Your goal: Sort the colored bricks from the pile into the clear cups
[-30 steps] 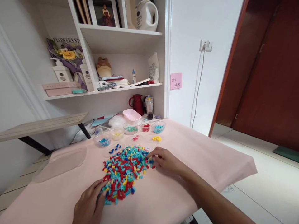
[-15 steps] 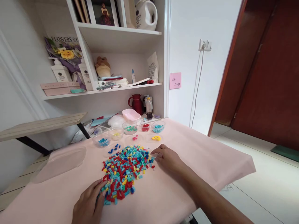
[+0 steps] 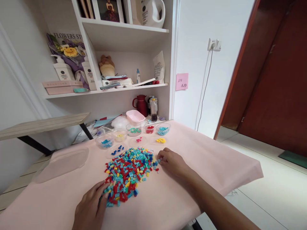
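A heap of small red, teal, blue and yellow bricks (image 3: 128, 171) lies on the pink tablecloth (image 3: 192, 166). My right hand (image 3: 171, 163) rests at the heap's right edge, fingers curled and pinched around small bricks there. At the heap's near left corner lies my left hand (image 3: 90, 209), fingers stretched flat and touching the bricks. Behind the heap stand several small clear bowls with sorted bricks: blue (image 3: 105, 142), yellow (image 3: 120, 135), green (image 3: 133, 130), red (image 3: 150, 128), teal (image 3: 163, 129). Small loose groups of blue (image 3: 118, 149), pink (image 3: 138, 139) and yellow bricks (image 3: 160, 140) lie between bowls and heap.
A clear plastic lid (image 3: 63, 163) lies at the table's left. A pink tub (image 3: 135, 117), a red jug (image 3: 141, 105) and a bottle (image 3: 153, 110) stand at the back by white shelves (image 3: 124, 30). A wooden bench (image 3: 43, 124) is left; the table edge drops off right.
My right hand has drawn slightly in, its fingers curling closer together at the heap's right edge. The left hand has barely moved. The view has shifted a little.
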`<act>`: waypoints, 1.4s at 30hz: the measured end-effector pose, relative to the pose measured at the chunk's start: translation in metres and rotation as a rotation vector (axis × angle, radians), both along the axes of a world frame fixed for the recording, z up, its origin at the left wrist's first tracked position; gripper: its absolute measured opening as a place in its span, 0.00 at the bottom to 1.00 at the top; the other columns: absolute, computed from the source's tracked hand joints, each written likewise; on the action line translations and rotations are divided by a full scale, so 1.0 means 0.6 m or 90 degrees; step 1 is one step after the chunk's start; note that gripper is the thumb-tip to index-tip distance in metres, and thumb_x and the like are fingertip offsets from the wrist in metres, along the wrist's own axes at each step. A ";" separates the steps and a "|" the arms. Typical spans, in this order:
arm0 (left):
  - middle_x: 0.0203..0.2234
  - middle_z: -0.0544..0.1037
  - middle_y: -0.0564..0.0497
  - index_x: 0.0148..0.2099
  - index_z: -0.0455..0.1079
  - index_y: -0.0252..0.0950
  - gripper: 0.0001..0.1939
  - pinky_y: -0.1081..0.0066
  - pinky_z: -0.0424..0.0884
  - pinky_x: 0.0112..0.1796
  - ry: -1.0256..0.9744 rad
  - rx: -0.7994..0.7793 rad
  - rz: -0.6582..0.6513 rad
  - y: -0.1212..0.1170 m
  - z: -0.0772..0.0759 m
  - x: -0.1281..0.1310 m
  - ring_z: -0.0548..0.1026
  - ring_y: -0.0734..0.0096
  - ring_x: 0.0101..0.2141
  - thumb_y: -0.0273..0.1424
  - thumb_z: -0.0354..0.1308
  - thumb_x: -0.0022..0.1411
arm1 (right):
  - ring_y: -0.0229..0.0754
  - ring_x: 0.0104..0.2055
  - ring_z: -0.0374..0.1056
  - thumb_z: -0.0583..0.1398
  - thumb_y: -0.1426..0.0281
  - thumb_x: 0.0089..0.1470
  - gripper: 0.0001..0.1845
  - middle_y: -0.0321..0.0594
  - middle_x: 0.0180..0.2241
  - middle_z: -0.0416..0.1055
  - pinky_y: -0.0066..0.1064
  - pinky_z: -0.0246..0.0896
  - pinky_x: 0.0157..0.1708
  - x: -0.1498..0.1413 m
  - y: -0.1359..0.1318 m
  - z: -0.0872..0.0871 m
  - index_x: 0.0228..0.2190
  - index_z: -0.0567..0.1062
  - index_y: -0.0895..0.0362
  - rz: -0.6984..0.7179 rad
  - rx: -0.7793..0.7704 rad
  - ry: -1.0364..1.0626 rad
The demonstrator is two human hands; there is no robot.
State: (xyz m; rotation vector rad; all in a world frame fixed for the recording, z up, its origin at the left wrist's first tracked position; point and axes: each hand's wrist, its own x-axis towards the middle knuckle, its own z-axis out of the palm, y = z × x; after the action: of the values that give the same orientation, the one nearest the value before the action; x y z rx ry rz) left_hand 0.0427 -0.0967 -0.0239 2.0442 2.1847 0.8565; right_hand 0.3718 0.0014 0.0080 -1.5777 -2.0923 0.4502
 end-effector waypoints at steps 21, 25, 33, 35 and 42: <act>0.51 0.76 0.51 0.48 0.75 0.46 0.24 0.55 0.66 0.54 -0.009 0.001 0.002 -0.002 -0.003 0.000 0.71 0.60 0.53 0.44 0.42 0.59 | 0.36 0.31 0.65 0.60 0.75 0.46 0.07 0.36 0.38 0.70 0.27 0.56 0.33 -0.002 0.009 -0.008 0.30 0.75 0.53 0.049 -0.005 0.108; 0.51 0.76 0.51 0.48 0.75 0.46 0.25 0.55 0.67 0.53 -0.004 0.011 0.008 0.002 -0.011 -0.005 0.71 0.61 0.53 0.44 0.41 0.60 | 0.35 0.31 0.65 0.60 0.75 0.45 0.06 0.37 0.38 0.70 0.27 0.58 0.33 -0.003 0.007 -0.008 0.29 0.75 0.54 0.067 -0.011 0.196; 0.50 0.77 0.52 0.47 0.76 0.48 0.24 0.55 0.69 0.52 -0.005 0.009 0.009 0.000 -0.006 0.000 0.72 0.60 0.52 0.43 0.42 0.59 | 0.36 0.27 0.62 0.63 0.67 0.46 0.08 0.34 0.23 0.68 0.25 0.55 0.24 0.035 0.058 0.047 0.30 0.74 0.57 0.139 -0.147 0.398; 0.50 0.77 0.53 0.46 0.76 0.48 0.23 0.55 0.69 0.52 -0.007 0.008 0.014 -0.001 -0.001 0.003 0.73 0.60 0.52 0.43 0.43 0.58 | 0.36 0.27 0.63 0.63 0.66 0.45 0.08 0.35 0.24 0.70 0.26 0.55 0.24 0.042 0.098 0.072 0.29 0.74 0.57 0.101 -0.090 0.396; 0.49 0.78 0.53 0.45 0.77 0.50 0.22 0.56 0.71 0.50 0.008 0.024 0.009 0.002 -0.005 -0.004 0.74 0.61 0.50 0.43 0.44 0.58 | 0.38 0.27 0.67 0.66 0.64 0.40 0.18 0.39 0.33 0.73 0.28 0.57 0.25 0.062 0.234 0.095 0.36 0.76 0.55 -0.203 0.099 0.460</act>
State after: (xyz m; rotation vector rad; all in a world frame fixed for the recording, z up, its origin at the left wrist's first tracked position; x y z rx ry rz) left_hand 0.0403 -0.0957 -0.0268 2.0594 2.2082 0.8967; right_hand 0.4092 0.1419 0.0651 -1.3522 -1.2781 0.6115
